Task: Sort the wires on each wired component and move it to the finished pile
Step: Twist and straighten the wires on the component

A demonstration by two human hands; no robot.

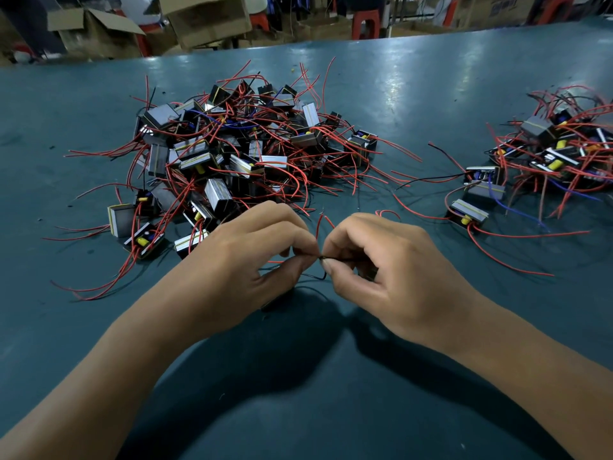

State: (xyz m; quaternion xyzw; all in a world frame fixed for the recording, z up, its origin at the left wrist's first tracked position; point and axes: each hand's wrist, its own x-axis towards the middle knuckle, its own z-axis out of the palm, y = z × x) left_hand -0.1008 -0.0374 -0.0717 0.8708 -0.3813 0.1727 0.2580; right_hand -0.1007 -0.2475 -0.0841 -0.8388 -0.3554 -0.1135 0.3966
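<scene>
Midway through sorting, the left hand (265, 250) and right hand (374, 263) each pinched a black wire (335, 259), fingers curled; next likely straightening it, then moving right.

Cardboard boxes (96, 31) behind teal table (431, 78)

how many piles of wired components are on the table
2. A big pile lies ahead and left of the hands. A smaller pile lies at the right, cut off by the frame edge, so more may be hidden there. Both sit on the green table.

Factory workshop: cardboard boxes (99, 28), piled wired components (225, 151).
</scene>
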